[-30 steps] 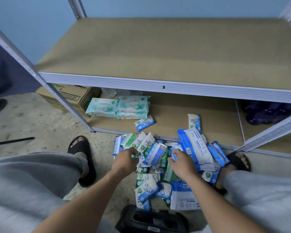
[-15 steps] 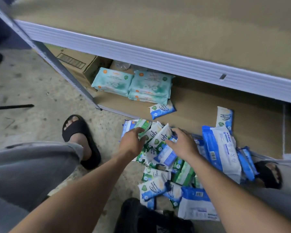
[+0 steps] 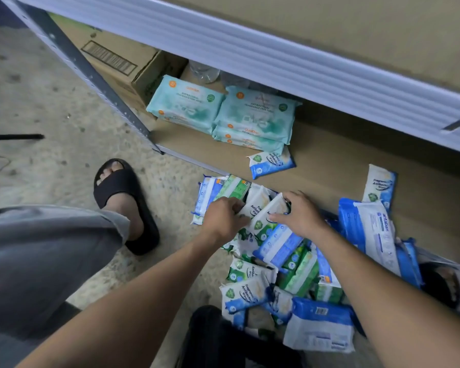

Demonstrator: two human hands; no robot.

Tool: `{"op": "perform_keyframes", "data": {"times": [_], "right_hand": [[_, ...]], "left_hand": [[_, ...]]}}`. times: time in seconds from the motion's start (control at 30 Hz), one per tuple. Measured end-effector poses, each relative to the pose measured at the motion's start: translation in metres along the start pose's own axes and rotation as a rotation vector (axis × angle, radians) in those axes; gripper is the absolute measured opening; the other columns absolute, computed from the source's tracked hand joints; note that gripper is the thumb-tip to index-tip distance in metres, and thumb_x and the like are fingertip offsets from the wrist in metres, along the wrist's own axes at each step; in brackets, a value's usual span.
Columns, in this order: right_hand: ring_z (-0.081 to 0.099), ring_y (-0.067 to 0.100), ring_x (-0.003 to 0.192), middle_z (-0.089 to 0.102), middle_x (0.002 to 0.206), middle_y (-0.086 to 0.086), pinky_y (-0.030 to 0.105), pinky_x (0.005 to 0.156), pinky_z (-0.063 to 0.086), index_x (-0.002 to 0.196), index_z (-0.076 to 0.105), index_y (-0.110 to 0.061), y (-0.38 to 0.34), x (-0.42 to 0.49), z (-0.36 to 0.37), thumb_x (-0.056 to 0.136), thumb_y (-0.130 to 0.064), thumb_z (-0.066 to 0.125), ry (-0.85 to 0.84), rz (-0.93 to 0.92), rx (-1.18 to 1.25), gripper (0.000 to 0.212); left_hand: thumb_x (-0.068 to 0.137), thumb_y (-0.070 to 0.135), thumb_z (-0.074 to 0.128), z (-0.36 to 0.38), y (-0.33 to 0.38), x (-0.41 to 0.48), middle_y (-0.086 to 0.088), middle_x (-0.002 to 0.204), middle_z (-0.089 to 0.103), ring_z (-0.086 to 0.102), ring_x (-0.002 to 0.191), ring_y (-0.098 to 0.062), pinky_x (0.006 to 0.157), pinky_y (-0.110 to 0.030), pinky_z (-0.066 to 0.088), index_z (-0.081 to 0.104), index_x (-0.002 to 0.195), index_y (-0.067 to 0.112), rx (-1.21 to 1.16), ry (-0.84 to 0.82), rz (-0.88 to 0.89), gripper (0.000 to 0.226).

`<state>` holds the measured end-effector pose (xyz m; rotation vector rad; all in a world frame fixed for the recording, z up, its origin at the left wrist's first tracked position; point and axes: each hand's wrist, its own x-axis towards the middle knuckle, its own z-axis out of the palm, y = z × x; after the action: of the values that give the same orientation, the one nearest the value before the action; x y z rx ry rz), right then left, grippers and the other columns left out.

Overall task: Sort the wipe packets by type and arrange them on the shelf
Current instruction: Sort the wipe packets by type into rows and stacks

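On my feed both hands were down in the heap of wipe packets (image 3: 290, 272), which lay on the floor (image 3: 51, 115) against the front edge of the lower shelf (image 3: 329, 160). The left hand (image 3: 225, 217) had its fingers curled round a small white packet (image 3: 250, 205) at the top of the heap. The right hand (image 3: 300, 217), just beside it, pinched a neighbouring white packet (image 3: 267, 215) between thumb and fingers. The two packets touched each other.

On the shelf board, teal packs (image 3: 255, 112) sat in two side-by-side piles near the left post, next to a cardboard box (image 3: 117, 62). A single blue-and-white packet (image 3: 272, 163) lay just in front of them, and another of that kind (image 3: 380, 187) lay further right. A large blue pack (image 3: 369, 229) rested across the shelf edge at the heap's right side.

I could see a foot in a black sandal (image 3: 122, 197) left of the heap and a black bag (image 3: 223, 338) at the near edge
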<state>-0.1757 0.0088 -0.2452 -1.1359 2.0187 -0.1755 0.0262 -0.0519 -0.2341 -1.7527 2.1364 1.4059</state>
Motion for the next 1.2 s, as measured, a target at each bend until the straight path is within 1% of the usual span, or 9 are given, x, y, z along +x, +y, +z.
{"op": "perform_keyframes", "data": {"times": [0.23,0.4,0.6,0.73,0.8,0.93,1.03,1.1,1.2], "right_hand": [[0.057,0.016,0.079,0.063,0.084,-0.006,0.025,0.066,0.044,0.091,0.059,-0.018,0.003,-0.01,-0.016,0.083,-0.021,0.081,-0.039,-0.066,0.158,0.024],[0.061,0.017,0.079,0.07,0.089,0.002,0.035,0.068,0.05,0.09,0.058,-0.017,-0.001,-0.015,-0.027,0.084,-0.014,0.079,-0.018,-0.028,0.327,0.023],[0.069,0.021,0.088,0.072,0.107,0.007,0.033,0.068,0.054,0.099,0.059,-0.013,-0.034,0.002,-0.028,0.093,-0.014,0.069,0.133,0.186,0.641,0.012],[0.063,0.02,0.09,0.067,0.109,0.009,0.04,0.078,0.055,0.105,0.056,-0.011,-0.075,0.018,-0.013,0.094,-0.009,0.067,0.191,0.252,0.771,0.015],[0.061,0.02,0.093,0.062,0.109,0.008,0.038,0.081,0.054,0.111,0.056,-0.009,-0.095,0.027,-0.004,0.095,-0.008,0.065,0.206,0.286,0.84,0.018],[0.067,0.024,0.093,0.066,0.097,0.005,0.042,0.089,0.057,0.088,0.058,-0.014,-0.121,0.05,0.012,0.094,0.0,0.063,0.199,0.275,0.925,0.015],[0.068,0.029,0.102,0.072,0.098,0.0,0.051,0.092,0.055,0.091,0.059,-0.023,-0.118,0.061,0.023,0.087,-0.003,0.066,0.272,0.127,0.556,0.022],[0.062,0.03,0.114,0.068,0.12,0.005,0.045,0.095,0.052,0.116,0.061,-0.019,-0.111,0.062,0.026,0.085,-0.01,0.069,0.3,0.053,0.146,0.033],[0.051,0.03,0.126,0.057,0.135,0.01,0.038,0.102,0.043,0.136,0.057,-0.011,-0.103,0.061,0.022,0.089,-0.01,0.069,0.264,-0.052,-0.123,0.049]], "left_hand": [[0.081,0.023,0.075,0.005,-0.005,-0.006,0.004,0.087,0.071,0.065,0.081,-0.017,0.073,-0.037,0.055,0.068,0.093,0.024,-0.094,-0.029,-0.018,0.014],[0.087,0.024,0.068,-0.01,-0.007,-0.006,0.009,0.087,0.071,0.065,0.08,-0.014,0.073,-0.033,0.052,0.067,0.098,0.024,-0.154,0.04,0.018,0.012],[0.091,0.026,0.069,-0.069,-0.021,0.02,0.008,0.078,0.067,0.058,0.051,0.003,0.048,-0.011,0.041,0.064,0.1,0.021,-0.299,0.269,-0.033,0.011],[0.085,0.017,0.076,-0.104,-0.038,0.046,0.001,0.09,0.067,0.063,0.074,-0.014,0.056,-0.021,0.048,0.065,0.105,0.019,-0.33,0.284,-0.065,0.022],[0.081,0.009,0.077,-0.117,-0.046,0.059,-0.002,0.092,0.065,0.06,0.075,-0.019,0.047,-0.015,0.042,0.065,0.108,0.017,-0.372,0.273,-0.09,0.031],[0.079,0.004,0.077,-0.136,-0.059,0.085,-0.004,0.101,0.068,0.066,0.088,-0.024,0.06,-0.022,0.051,0.063,0.114,0.016,-0.416,0.298,-0.118,0.04],[0.081,0.009,0.076,-0.14,-0.066,0.095,-0.004,0.127,0.062,0.063,0.106,-0.024,0.086,-0.034,0.052,0.054,0.13,0.012,-0.252,0.406,-0.059,0.054],[0.082,0.01,0.073,-0.133,-0.071,0.097,-0.008,0.141,0.053,0.054,0.123,-0.027,0.101,-0.035,0.043,0.049,0.139,0.012,-0.057,0.442,0.023,0.062],[0.079,0.007,0.07,-0.115,-0.079,0.098,-0.012,0.149,0.046,0.044,0.134,-0.033,0.11,-0.037,0.036,0.055,0.138,0.011,0.087,0.431,0.117,0.06]]}}
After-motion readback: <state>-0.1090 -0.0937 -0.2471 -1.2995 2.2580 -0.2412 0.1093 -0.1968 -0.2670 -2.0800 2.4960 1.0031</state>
